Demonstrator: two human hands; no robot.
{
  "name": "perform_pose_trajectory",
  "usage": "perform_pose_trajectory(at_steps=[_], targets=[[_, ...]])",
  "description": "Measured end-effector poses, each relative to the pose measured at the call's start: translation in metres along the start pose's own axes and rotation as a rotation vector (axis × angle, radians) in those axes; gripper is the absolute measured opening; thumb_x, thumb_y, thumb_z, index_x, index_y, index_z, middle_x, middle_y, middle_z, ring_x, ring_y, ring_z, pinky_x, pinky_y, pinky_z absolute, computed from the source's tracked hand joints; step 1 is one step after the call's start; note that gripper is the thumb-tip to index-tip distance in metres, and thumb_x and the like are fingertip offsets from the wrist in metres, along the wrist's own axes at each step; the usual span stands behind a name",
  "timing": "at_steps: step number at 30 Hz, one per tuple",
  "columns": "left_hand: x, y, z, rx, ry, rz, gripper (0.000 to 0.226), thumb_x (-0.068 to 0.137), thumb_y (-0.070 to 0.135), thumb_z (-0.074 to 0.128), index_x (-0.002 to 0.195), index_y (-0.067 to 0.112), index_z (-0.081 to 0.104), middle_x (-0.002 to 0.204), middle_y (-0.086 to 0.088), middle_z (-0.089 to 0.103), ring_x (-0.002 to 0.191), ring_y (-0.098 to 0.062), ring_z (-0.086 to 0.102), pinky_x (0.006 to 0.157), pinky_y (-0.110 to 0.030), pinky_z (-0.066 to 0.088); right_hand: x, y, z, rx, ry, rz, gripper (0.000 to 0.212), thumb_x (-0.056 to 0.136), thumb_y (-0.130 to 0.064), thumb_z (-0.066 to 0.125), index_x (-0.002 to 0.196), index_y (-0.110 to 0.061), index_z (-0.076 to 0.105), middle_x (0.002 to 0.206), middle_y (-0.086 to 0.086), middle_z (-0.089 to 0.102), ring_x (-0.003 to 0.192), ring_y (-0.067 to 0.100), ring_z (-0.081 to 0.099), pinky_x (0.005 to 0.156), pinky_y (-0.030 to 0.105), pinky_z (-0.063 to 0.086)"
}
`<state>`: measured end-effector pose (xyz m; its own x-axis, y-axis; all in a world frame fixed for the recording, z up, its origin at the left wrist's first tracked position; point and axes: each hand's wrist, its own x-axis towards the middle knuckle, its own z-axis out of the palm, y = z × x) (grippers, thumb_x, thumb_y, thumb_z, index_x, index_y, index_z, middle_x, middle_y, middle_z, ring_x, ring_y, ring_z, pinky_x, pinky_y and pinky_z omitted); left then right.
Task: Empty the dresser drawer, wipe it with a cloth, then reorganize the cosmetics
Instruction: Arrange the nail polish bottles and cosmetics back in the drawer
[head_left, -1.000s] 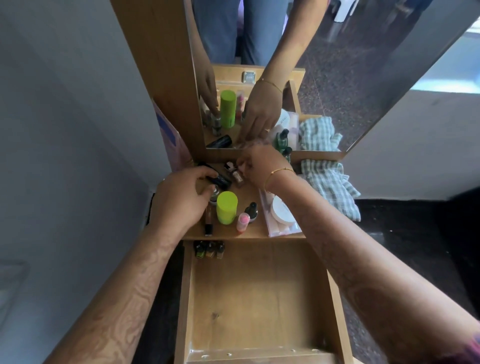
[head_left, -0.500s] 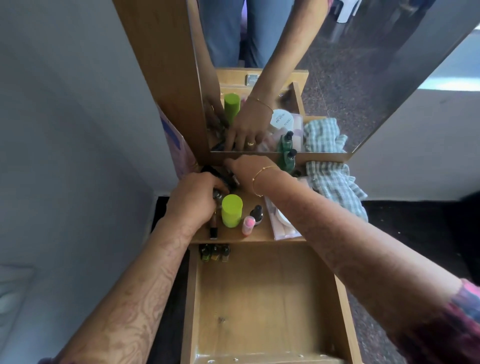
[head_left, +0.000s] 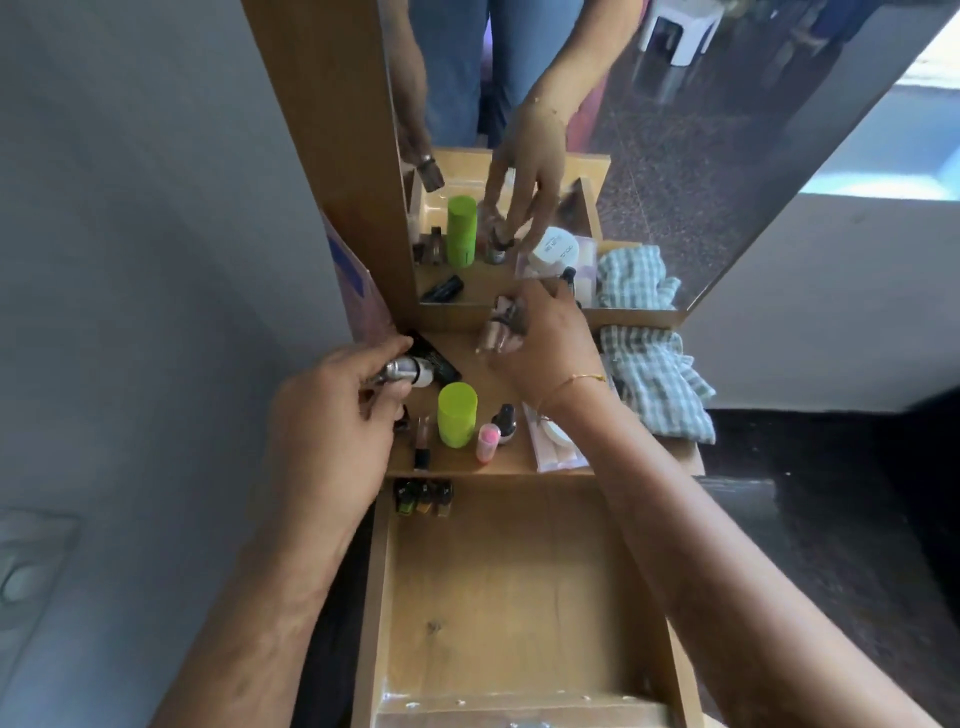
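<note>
The wooden drawer (head_left: 519, 597) is pulled out below the dresser top (head_left: 467, 364); three small dark bottles (head_left: 423, 496) stand in its far left corner, the rest of its floor is bare. My left hand (head_left: 332, 431) grips a small silver-capped bottle (head_left: 408, 371) at the left of the top. My right hand (head_left: 545, 345) holds small beige bottles (head_left: 498, 332) near the mirror. On the top stand a lime green container (head_left: 457, 413), a pink bottle (head_left: 487, 441), a black dropper bottle (head_left: 505, 423) and a black tube (head_left: 439, 358).
A checked cloth (head_left: 654, 384) lies at the right end of the top. A clear pouch (head_left: 556, 452) with a white jar sits under my right wrist. A tall mirror (head_left: 649, 130) rises behind, and a grey wall is on the left.
My left hand has lifted the silver-capped bottle up from among the cosmetics. My right hand has risen with the beige bottles in its fingers.
</note>
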<state>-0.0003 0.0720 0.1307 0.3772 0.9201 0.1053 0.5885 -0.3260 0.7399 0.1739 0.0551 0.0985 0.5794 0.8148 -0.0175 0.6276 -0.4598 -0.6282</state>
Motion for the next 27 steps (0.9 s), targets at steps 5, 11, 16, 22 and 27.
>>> perform_pose_trajectory(at_steps=[5,11,16,22,27], targets=[[-0.039,-0.01,0.01,0.09,0.038,0.13,0.038,0.087,0.01,0.063,0.124,0.019,0.061,0.116,0.001,0.061,0.092,-0.014,0.057,0.077,-0.027,0.045,-0.036,-0.007,-0.026,0.801,-0.104,0.332,0.055,0.058,-0.002,0.083,0.109,-0.007,0.064,0.105,0.01,0.07,0.096,0.021,0.067,0.092,0.04,0.054],[-0.078,-0.025,0.018,0.11,-0.01,0.106,0.041,0.087,0.007,0.061,0.126,0.019,0.06,0.117,0.003,0.057,0.087,-0.018,0.061,0.073,-0.032,0.053,-0.081,-0.008,-0.058,1.314,-0.528,0.528,0.04,0.092,0.007,0.037,0.129,-0.002,0.047,0.129,0.017,0.051,0.108,0.03,0.058,0.085,0.031,0.052],[-0.123,-0.043,0.036,0.118,-0.078,-0.002,0.042,0.088,0.003,0.058,0.128,0.018,0.059,0.115,0.012,0.054,0.081,-0.006,0.055,0.068,-0.006,0.038,-0.118,0.014,-0.038,1.254,-0.693,0.571,0.033,0.086,0.015,0.042,0.112,0.004,0.059,0.091,0.019,0.059,0.079,0.027,0.061,0.065,0.022,0.057],[-0.14,-0.058,0.061,0.161,-0.107,-0.043,0.041,0.087,-0.002,0.058,0.125,0.015,0.062,0.12,0.002,0.059,0.089,-0.001,0.049,0.077,0.003,0.032,-0.143,0.04,0.007,0.921,-0.523,0.486,0.035,0.077,0.022,0.049,0.1,0.002,0.065,0.075,0.009,0.061,0.048,0.012,0.057,0.047,0.017,0.047],[-0.132,-0.074,0.085,0.155,-0.116,-0.096,0.038,0.087,0.0,0.059,0.121,0.017,0.065,0.12,0.003,0.062,0.1,-0.012,0.061,0.087,-0.015,0.042,-0.142,0.061,0.053,0.57,-0.388,0.394,0.033,0.074,0.011,0.055,0.071,-0.021,0.062,0.076,0.007,0.066,0.054,0.021,0.056,0.056,0.033,0.056]])
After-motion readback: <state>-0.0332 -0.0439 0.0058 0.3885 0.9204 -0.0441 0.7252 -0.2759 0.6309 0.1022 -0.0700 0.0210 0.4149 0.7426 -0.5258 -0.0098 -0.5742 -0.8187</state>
